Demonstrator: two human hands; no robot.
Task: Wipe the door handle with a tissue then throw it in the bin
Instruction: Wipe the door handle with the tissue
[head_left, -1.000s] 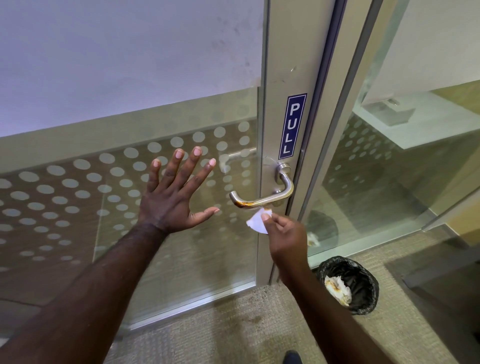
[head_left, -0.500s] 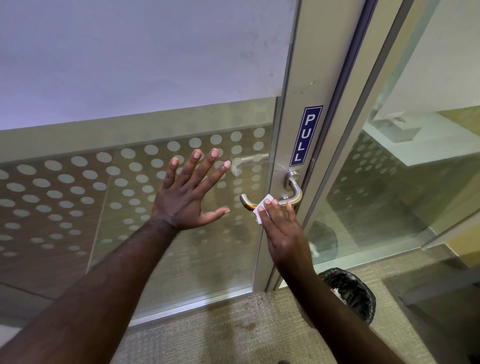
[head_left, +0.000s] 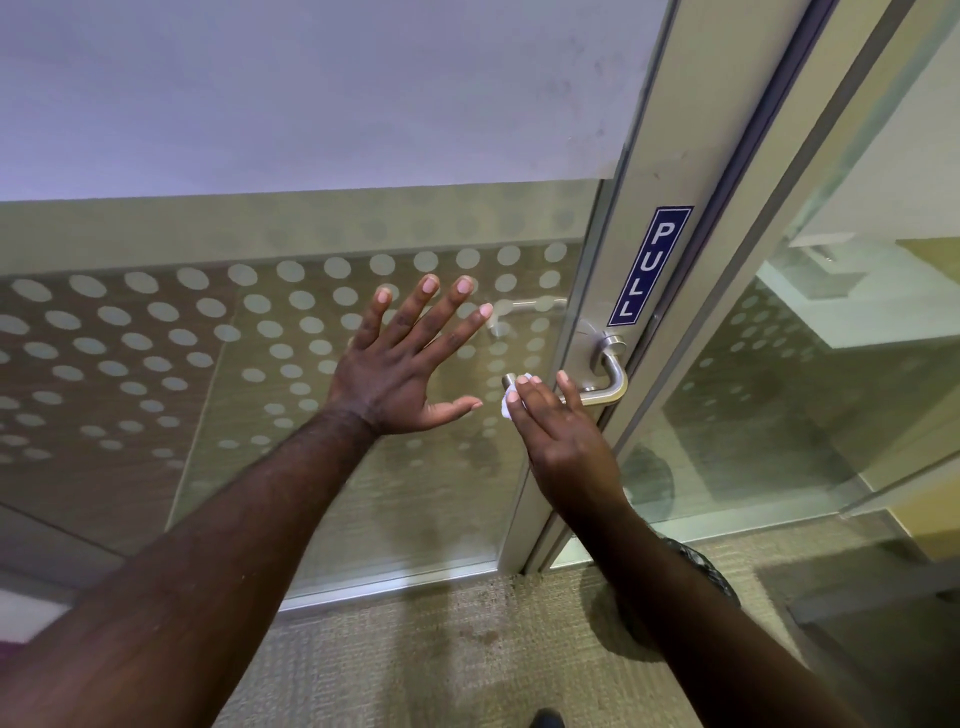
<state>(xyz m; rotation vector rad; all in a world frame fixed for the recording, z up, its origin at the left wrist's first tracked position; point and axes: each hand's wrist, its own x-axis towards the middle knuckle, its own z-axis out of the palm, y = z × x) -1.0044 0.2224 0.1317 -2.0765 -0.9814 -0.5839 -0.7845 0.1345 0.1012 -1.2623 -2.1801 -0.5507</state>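
Observation:
A silver lever door handle (head_left: 610, 376) sticks out of the metal door frame (head_left: 631, 234) under a blue PULL sign (head_left: 649, 266). My right hand (head_left: 561, 436) lies over the handle's left end, pressing a small white tissue (head_left: 508, 400) against it; only a bit of tissue shows under the fingers. My left hand (head_left: 410, 364) is spread flat, fingers apart, on the dotted glass of the door (head_left: 208, 364). The black bin (head_left: 711, 574) stands on the floor at the lower right, mostly hidden behind my right forearm.
A fixed glass panel (head_left: 805, 415) stands to the right of the door. Beige carpet (head_left: 441, 665) covers the floor below. A dark shoe tip (head_left: 545, 719) shows at the bottom edge.
My right hand rose from below the handle with the tissue and now presses it onto the handle's left end. My left hand stayed flat on the glass. The view moved closer and leftward.

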